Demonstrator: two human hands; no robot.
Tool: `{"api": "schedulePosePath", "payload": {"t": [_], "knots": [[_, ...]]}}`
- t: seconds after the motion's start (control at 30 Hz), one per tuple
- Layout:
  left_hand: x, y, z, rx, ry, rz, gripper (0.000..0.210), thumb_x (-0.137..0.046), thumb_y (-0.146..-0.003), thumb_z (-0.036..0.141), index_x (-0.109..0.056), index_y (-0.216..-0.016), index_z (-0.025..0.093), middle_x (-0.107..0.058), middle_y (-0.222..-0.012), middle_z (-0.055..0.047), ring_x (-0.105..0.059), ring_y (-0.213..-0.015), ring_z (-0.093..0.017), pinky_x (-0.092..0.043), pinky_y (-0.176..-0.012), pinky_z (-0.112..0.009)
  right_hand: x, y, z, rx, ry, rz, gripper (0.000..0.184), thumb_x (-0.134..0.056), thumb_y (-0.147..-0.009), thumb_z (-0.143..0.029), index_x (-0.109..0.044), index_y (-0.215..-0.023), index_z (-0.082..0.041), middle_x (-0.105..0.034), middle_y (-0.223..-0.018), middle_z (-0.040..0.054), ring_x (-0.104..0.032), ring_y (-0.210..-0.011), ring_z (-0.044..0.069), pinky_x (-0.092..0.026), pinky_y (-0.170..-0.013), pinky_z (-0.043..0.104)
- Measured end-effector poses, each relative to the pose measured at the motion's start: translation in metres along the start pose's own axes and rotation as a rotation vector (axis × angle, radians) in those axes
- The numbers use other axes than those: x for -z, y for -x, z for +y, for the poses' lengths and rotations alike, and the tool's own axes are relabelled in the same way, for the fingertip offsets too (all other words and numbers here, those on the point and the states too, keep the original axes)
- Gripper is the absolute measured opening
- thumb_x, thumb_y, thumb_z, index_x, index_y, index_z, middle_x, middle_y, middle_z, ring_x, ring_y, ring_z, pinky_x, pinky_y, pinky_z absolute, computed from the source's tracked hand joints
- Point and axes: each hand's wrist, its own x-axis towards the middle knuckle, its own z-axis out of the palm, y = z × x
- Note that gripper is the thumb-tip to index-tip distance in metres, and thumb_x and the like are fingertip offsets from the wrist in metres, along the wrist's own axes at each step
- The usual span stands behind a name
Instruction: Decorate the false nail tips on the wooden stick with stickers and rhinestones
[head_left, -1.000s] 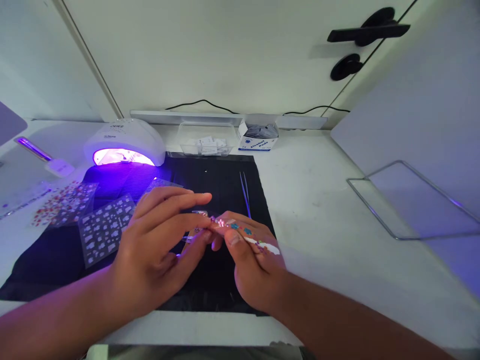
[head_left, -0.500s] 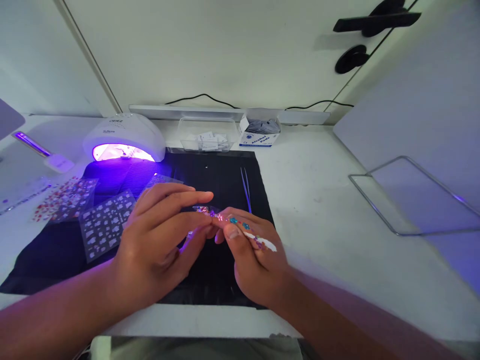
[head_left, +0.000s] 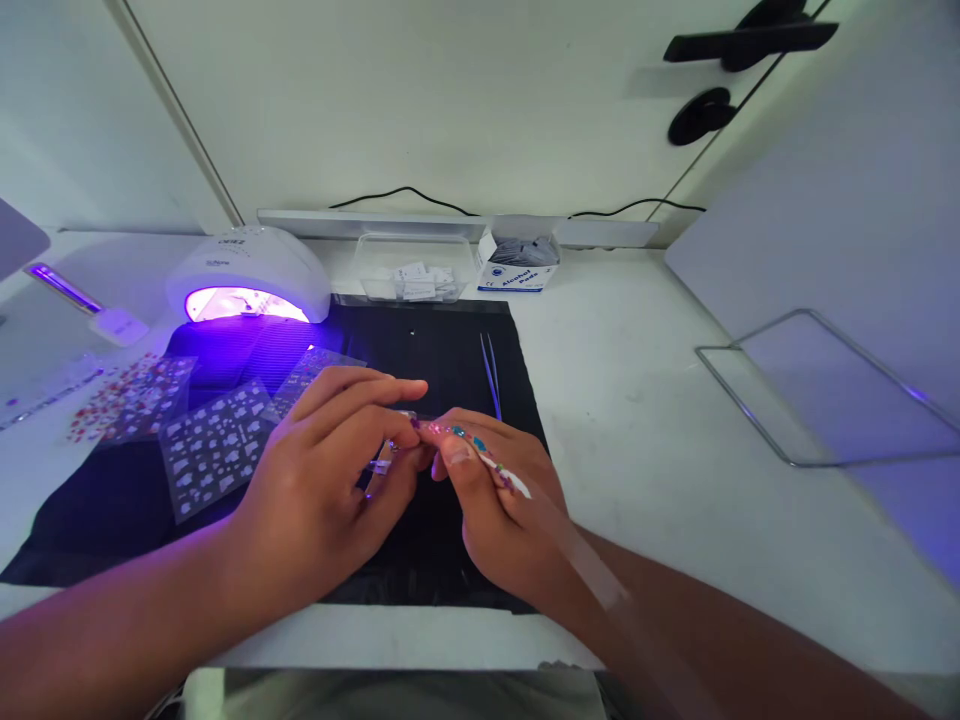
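A thin sticker sheet [head_left: 480, 447], seen almost edge-on, carries pink glitter, teal shapes and a white patch. My right hand [head_left: 510, 500] grips it, thumb on top and fingers beneath. At its left end, my left hand [head_left: 322, 470] pinches it between thumb and index finger, the other fingers raised. Part of the sheet's far end is hidden behind the left fingers. A pale translucent band [head_left: 592, 565] crosses my right wrist; I cannot tell whether it belongs to the sheet. Both hands are above a black mat [head_left: 420, 360].
Tweezers [head_left: 490, 375] lie on the mat beyond my right hand. A lit nail lamp [head_left: 251, 260] stands back left, with sticker sheets [head_left: 217, 450] in front. Behind are a clear tray [head_left: 375, 262] of small packets and an alcohol pads box [head_left: 517, 278]. A metal wire stand [head_left: 787, 462] is right.
The sheet has tilted, showing a narrower face, and its white end has shifted slightly left. My left fingers have curled closer around its left end. A translucent band now shows across my right wrist.
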Motion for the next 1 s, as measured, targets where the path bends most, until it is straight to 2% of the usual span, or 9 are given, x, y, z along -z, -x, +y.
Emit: {"api": "schedulePosePath", "payload": {"t": [0.1,0.23,0.37,0.43,0.53,0.67,0.8,1.0], "knots": [[0.001,0.000,-0.002,-0.021,0.025,-0.035,0.012,-0.062,-0.085,0.005,-0.059,-0.084,0.017,-0.070,-0.108,-0.011,-0.060,-0.108,-0.021,-0.048,-0.095,-0.037,0.002,-0.001,0.001,-0.083,-0.049,-0.018,0.037,-0.038,-0.100,-0.023,-0.053,-0.067,-0.021,-0.057,-0.065,-0.0010,-0.055,-0.063,0.012,-0.047,-0.064,0.026],[0.005,-0.003,-0.006,-0.049,0.085,-0.099,0.015,-0.060,-0.085,0.004,-0.060,-0.085,0.019,-0.066,-0.111,-0.009,-0.056,-0.112,-0.023,-0.045,-0.095,-0.038,0.003,-0.002,0.003,-0.296,-0.277,-0.089,0.038,-0.039,-0.099,-0.029,-0.058,-0.067,-0.020,-0.061,-0.064,-0.0013,-0.057,-0.061,0.011,-0.047,-0.060,0.024],[0.010,-0.005,-0.009,0.009,0.178,-0.150,0.015,-0.059,-0.086,0.006,-0.063,-0.087,0.021,-0.064,-0.114,-0.007,-0.055,-0.115,-0.023,-0.043,-0.097,-0.038,0.005,-0.006,0.002,-0.441,-0.427,-0.118,0.039,-0.042,-0.094,-0.030,-0.056,-0.059,-0.020,-0.059,-0.058,-0.0007,-0.058,-0.061,0.012,-0.049,-0.062,0.025],[0.012,-0.005,-0.009,0.072,0.234,-0.181,0.014,-0.060,-0.086,0.008,-0.064,-0.087,0.021,-0.065,-0.111,-0.006,-0.056,-0.112,-0.022,-0.043,-0.094,-0.037,0.006,-0.009,0.001,-0.490,-0.489,-0.148,0.035,-0.044,-0.091,-0.030,-0.058,-0.060,-0.020,-0.059,-0.057,-0.0008,-0.059,-0.061,0.012,-0.050,-0.063,0.026],[0.013,-0.005,-0.008,0.189,0.354,-0.217,0.012,-0.062,-0.087,0.012,-0.066,-0.084,0.023,-0.065,-0.095,-0.003,-0.060,-0.095,-0.018,-0.046,-0.084,-0.034,0.007,-0.011,0.004,-0.530,-0.612,-0.174,0.031,-0.048,-0.088,-0.034,-0.058,-0.062,-0.020,-0.056,-0.055,-0.0016,-0.055,-0.057,0.012,-0.047,-0.060,0.027],[0.010,-0.005,-0.005,0.461,0.661,-0.238,0.007,-0.066,-0.088,0.022,-0.066,-0.081,0.022,-0.066,-0.077,-0.001,-0.063,-0.073,-0.016,-0.050,-0.066,-0.029,0.008,-0.010,0.008,-0.481,-0.740,-0.220,0.031,-0.058,-0.083,-0.044,-0.055,-0.065,-0.020,-0.054,-0.061,-0.0021,-0.047,-0.057,0.011,-0.040,-0.057,0.027],[0.002,-0.002,-0.004,0.669,0.907,-0.171,0.008,-0.074,-0.084,0.028,-0.069,-0.082,0.022,-0.065,-0.067,0.002,-0.059,-0.052,-0.011,-0.048,-0.050,-0.023,0.009,-0.010,0.003,-0.504,-0.663,-0.276,0.022,-0.067,-0.074,-0.037,-0.054,-0.073,-0.020,-0.049,-0.065,-0.0042,-0.043,-0.060,0.011,-0.036,-0.057,0.026],[-0.006,0.004,-0.005,0.833,1.199,-0.185,0.011,-0.076,-0.083,0.034,-0.073,-0.091,0.025,-0.062,-0.059,0.006,-0.048,-0.038,-0.004,-0.048,-0.045,-0.018,0.011,-0.011,-0.005,-0.532,-0.544,-0.227,0.012,-0.062,-0.070,-0.026,-0.051,-0.070,-0.021,-0.049,-0.064,-0.0042,-0.044,-0.058,0.011,-0.037,-0.056,0.027]]}}
